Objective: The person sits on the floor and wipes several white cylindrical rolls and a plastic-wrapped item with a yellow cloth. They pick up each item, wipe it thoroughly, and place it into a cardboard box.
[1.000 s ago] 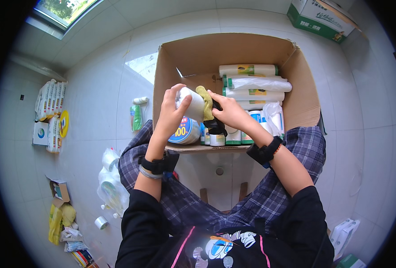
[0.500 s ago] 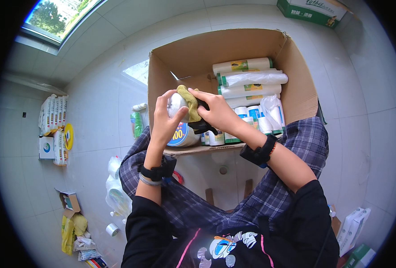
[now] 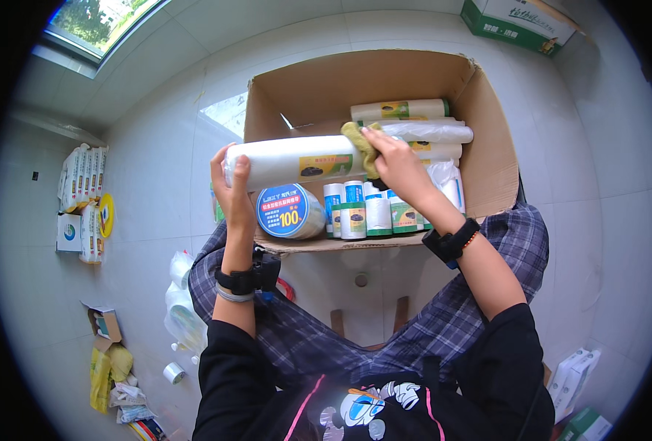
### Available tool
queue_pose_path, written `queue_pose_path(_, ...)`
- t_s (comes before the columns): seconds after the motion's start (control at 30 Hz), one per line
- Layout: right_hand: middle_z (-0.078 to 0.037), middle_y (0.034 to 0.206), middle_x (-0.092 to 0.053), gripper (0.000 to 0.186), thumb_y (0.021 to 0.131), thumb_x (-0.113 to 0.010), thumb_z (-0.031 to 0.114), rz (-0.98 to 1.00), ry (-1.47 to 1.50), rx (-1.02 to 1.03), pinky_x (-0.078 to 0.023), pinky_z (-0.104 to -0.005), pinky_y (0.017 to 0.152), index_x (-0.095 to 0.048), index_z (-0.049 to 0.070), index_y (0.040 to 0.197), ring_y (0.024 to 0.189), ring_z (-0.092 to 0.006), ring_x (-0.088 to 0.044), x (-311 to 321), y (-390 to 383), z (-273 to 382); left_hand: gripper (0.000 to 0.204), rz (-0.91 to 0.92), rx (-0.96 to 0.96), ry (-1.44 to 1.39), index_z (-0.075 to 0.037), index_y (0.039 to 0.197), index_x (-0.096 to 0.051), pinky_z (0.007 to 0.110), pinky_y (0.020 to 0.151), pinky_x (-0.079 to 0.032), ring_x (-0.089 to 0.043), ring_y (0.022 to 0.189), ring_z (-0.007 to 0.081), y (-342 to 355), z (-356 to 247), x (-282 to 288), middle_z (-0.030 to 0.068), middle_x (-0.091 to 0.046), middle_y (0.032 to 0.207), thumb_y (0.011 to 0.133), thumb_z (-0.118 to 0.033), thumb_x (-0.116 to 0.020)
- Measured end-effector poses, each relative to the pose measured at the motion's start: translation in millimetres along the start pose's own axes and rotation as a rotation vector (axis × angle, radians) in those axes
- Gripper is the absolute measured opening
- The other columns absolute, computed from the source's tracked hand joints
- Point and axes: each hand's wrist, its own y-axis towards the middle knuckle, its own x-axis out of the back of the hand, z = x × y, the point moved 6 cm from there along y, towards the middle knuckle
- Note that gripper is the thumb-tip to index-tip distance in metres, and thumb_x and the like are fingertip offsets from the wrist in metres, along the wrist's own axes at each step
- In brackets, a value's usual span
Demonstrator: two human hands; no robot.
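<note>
A long white plastic-wrapped roll [image 3: 282, 158] with a yellow-and-green label lies nearly level above the open cardboard box [image 3: 362, 77]. My left hand [image 3: 230, 180] grips its left end, thumb on the near side. At the other end, my right hand [image 3: 405, 165] holds a yellow-green cloth [image 3: 361, 143] against the roll, with something dark partly hidden beneath the fingers. Below the roll, inside the box, sit a round tub-like pack [image 3: 290, 213] with a blue label and several short rolls [image 3: 377, 217]. Long white rolls [image 3: 399, 110] are stacked at the back right of the box.
Clear plastic bags [image 3: 182, 312] and a small silver-white roll [image 3: 173, 373] lie on the floor to the left. Farther left are stacked white packs [image 3: 83, 176] and a yellow disc [image 3: 106, 215]. A green-and-white carton [image 3: 517, 26] stands at the far right.
The roll, seen end-on before, has turned sideways and now spans between my hands. My left hand has moved left, and my right hand has moved right with the cloth.
</note>
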Motion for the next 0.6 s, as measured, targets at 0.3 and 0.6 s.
queue_pose_path(0.3, -0.014, 0.125, -0.051, 0.049, 0.077, -0.049, 0.0, -0.306, -0.33, -0.139, -0.045, -0.0373, 0.088, -0.048, 0.006, 0.126, 0.096, -0.0327, -0.056, 46, 0, -41, 0.051, -0.107, 0.381, -0.328, -0.008, 0.12, -0.036, 0.044, 0.076, -0.053, -0.052, 0.103, 0.0304, -14, 28, -18, 0.0168, -0.045, 0.112, 0.085, -0.042, -0.052)
queue_pose_path(0.6, -0.015, 0.126, -0.05, 0.053, 0.073, -0.053, -0.003, -0.262, -0.272, 0.086, -0.048, -0.0369, 0.083, -0.047, 0.001, 0.126, 0.088, -0.0283, -0.057, 23, 0, 22, 0.045, -0.093, 0.568, -0.497, -0.011, 0.117, -0.036, 0.05, 0.079, -0.051, -0.047, 0.108, 0.0321, -26, 49, -44, 0.0156, -0.042, 0.114, 0.087, -0.043, -0.048)
